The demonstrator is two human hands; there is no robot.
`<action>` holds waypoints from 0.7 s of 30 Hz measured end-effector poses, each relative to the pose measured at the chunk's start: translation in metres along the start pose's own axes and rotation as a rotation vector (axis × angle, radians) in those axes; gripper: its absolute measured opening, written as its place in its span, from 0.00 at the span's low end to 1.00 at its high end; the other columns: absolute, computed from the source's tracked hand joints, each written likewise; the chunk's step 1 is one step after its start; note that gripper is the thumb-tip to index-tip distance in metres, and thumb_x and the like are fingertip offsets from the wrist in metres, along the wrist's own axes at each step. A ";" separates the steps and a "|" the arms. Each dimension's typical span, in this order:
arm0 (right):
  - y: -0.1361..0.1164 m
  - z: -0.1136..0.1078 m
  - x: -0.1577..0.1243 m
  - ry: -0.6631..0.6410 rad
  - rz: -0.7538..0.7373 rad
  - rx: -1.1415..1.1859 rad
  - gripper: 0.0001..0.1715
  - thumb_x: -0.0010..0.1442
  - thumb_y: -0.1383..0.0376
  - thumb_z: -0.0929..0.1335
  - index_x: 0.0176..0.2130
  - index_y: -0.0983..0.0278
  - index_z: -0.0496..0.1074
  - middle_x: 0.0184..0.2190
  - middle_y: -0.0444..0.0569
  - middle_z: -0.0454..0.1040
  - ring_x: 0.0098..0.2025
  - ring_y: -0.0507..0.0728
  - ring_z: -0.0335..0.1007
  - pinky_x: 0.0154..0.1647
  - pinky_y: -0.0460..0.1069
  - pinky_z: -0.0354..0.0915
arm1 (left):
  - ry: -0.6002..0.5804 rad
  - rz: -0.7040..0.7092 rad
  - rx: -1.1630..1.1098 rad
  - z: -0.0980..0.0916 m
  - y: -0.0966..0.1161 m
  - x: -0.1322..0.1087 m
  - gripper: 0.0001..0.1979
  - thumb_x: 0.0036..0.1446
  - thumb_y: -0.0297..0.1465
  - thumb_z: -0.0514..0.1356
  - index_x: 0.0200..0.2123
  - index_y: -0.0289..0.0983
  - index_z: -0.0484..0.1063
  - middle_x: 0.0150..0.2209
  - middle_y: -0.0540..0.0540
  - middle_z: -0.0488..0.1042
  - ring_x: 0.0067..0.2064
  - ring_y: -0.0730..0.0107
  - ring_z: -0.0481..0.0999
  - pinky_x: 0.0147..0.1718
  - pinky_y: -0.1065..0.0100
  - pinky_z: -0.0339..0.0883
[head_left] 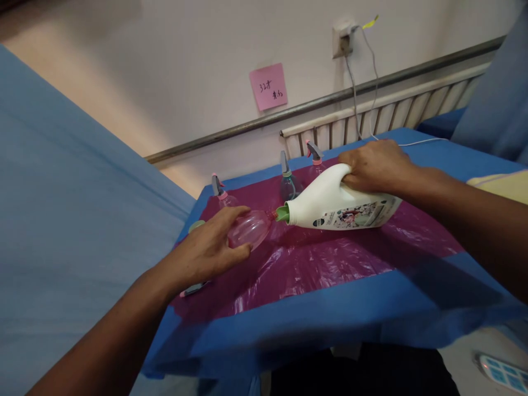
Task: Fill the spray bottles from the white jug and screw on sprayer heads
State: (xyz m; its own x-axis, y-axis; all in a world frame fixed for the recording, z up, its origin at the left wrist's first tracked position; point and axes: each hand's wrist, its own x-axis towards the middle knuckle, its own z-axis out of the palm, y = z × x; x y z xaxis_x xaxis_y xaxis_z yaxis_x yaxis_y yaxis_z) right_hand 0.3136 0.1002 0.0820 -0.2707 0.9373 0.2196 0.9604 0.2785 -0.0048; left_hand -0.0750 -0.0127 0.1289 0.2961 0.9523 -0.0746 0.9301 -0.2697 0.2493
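My left hand point(216, 239) is wrapped round a clear pink spray bottle point(252, 230) without its spray head, tilted so its neck points right. By its handle, my right hand point(377, 165) grips a white detergent jug point(325, 195), tipped on its side with the label facing me. The jug's green spout point(282, 213) meets the bottle's neck; whether liquid is flowing I cannot make out. Behind them stand a teal spray bottle point(290, 184) and two pink ones with grey trigger heads point(315, 153) point(218, 187). A loose trigger head point(194, 288) lies below my left wrist.
Purple plastic sheeting point(305, 275) covers part of the blue-clothed table point(350, 308). A blue curtain point(82, 209) hangs at the left. Behind are a pipe point(247, 124), a radiator point(396, 113), a socket point(343, 39) with cables and a pink note point(268, 87). Yellow cloth point(505, 184) lies right.
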 end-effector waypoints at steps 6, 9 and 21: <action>0.000 0.001 0.000 0.018 -0.006 -0.012 0.23 0.71 0.49 0.66 0.50 0.54 0.87 0.38 0.59 0.87 0.41 0.70 0.81 0.39 0.59 0.62 | -0.013 0.015 -0.001 -0.001 0.000 0.000 0.40 0.65 0.48 0.67 0.77 0.46 0.69 0.70 0.37 0.79 0.60 0.37 0.84 0.56 0.43 0.82; 0.001 0.002 0.001 0.014 -0.005 -0.012 0.23 0.71 0.48 0.67 0.50 0.54 0.86 0.38 0.59 0.87 0.40 0.69 0.80 0.38 0.58 0.61 | -0.015 0.048 0.006 0.000 -0.007 0.001 0.40 0.65 0.49 0.67 0.77 0.47 0.68 0.72 0.38 0.77 0.62 0.38 0.84 0.58 0.44 0.82; -0.005 -0.001 0.003 -0.029 -0.041 -0.035 0.23 0.72 0.48 0.66 0.51 0.55 0.86 0.38 0.58 0.86 0.41 0.69 0.81 0.38 0.56 0.58 | -0.058 0.103 0.049 -0.009 -0.003 0.005 0.39 0.66 0.49 0.67 0.77 0.46 0.72 0.72 0.37 0.77 0.68 0.33 0.80 0.68 0.38 0.76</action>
State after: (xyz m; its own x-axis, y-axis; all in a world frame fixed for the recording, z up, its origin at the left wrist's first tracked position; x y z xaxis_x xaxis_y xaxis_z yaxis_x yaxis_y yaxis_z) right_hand 0.3080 0.1016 0.0835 -0.3115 0.9310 0.1903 0.9499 0.3101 0.0376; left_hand -0.0783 -0.0058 0.1366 0.4017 0.9095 -0.1073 0.9030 -0.3738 0.2116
